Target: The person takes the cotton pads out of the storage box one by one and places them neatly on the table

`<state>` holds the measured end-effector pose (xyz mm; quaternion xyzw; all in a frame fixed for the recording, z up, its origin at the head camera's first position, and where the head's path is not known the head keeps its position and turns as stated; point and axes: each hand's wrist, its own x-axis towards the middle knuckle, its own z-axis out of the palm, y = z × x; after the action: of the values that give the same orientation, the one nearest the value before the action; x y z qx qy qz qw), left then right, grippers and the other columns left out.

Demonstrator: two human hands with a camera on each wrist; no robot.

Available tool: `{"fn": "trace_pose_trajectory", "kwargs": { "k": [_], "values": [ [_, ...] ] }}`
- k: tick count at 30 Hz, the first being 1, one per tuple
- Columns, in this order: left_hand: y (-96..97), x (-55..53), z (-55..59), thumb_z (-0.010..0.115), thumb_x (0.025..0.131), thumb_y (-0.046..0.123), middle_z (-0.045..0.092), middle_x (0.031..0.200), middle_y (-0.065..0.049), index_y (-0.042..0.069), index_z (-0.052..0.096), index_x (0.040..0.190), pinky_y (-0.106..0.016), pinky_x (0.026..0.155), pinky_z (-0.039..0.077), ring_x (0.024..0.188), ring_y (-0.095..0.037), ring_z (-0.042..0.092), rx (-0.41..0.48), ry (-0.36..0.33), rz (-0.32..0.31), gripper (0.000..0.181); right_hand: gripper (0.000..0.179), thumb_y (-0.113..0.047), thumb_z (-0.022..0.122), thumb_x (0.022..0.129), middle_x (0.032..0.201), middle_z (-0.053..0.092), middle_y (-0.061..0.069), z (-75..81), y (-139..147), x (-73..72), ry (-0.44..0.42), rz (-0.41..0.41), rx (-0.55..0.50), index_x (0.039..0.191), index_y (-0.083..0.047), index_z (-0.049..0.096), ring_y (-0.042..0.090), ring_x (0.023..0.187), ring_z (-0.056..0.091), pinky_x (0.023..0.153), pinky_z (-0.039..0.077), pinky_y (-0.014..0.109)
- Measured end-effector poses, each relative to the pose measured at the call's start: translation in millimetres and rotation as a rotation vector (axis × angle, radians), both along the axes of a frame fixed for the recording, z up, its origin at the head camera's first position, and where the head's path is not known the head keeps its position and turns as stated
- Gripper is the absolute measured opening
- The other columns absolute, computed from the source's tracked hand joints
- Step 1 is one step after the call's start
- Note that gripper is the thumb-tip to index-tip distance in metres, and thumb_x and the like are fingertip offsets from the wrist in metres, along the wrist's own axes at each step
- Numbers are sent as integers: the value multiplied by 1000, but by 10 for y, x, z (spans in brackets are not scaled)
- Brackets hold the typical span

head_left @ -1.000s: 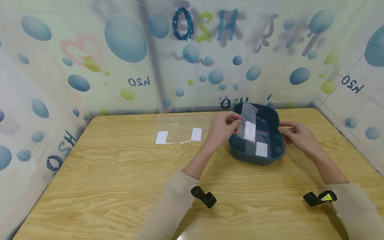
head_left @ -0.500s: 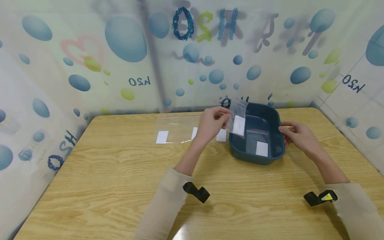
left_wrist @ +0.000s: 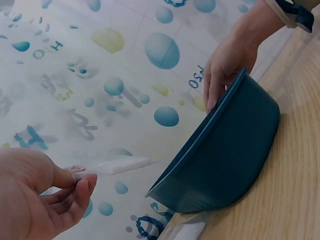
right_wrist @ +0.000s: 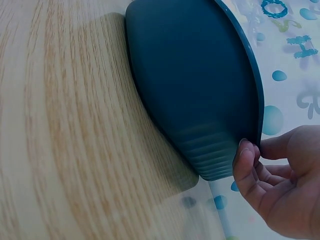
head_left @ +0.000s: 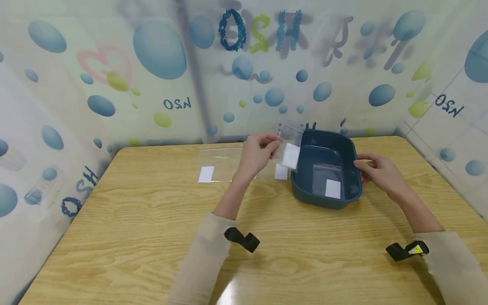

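My left hand (head_left: pixel 256 156) pinches the side of a small clear zip bag (head_left: pixel 290 134) with a white card-like piece inside. The bag hangs at the left rim of a dark blue plastic basin (head_left: pixel 322 204); the left wrist view shows it edge-on, a little away from the basin (left_wrist: pixel 225 145). On the basin's right rim, my right hand (head_left: pixel 379 173) grips with thumb and fingers, as the right wrist view also shows. Inside the basin lies another clear bag (head_left: pixel 319 180) with a white piece in its lower corner.
Flat clear bags lie along the table's back, with one white piece (head_left: pixel 206 174) at left and another (head_left: pixel 281 172) beside the basin. My left hand and forearm cover part of this row. A patterned curtain (head_left: pixel 160 106) stands behind the wooden table (head_left: pixel 152 237).
My left hand has carried the pinched bag leftward from above the basin to its left rim. The bag inside the basin is now more exposed. My right hand and the basin stay put.
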<state>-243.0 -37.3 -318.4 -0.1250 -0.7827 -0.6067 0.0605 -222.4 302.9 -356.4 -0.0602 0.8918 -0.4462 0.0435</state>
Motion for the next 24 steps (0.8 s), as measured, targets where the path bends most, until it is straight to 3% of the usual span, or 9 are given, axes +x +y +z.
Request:
{"fn": "trace_pose_trajectory", "kwargs": {
  "k": [6,14,24],
  "values": [
    [-115,-32,28,65,100,10,72,91,-13,-2,74,106,-42,73,57,69,-15,63,-3,-13,38,16,58,-26,47,109,81,64,8,-1,2,2,4,-1,-1,145,17,34,12,64,60,62,56,29],
    [-257,-60,56,67,98,9,71,90,-12,-2,74,104,-23,63,52,70,-12,63,6,-41,104,15,58,-26,47,109,79,64,5,-3,9,1,-3,2,-17,146,17,33,11,63,60,62,56,31],
    [-422,-102,52,67,98,6,71,92,-14,-6,72,103,-19,63,52,71,-11,63,43,-70,146,15,58,-25,47,109,80,64,3,-13,17,-2,-8,3,-39,146,17,32,11,63,60,61,56,31]
  ]
}}
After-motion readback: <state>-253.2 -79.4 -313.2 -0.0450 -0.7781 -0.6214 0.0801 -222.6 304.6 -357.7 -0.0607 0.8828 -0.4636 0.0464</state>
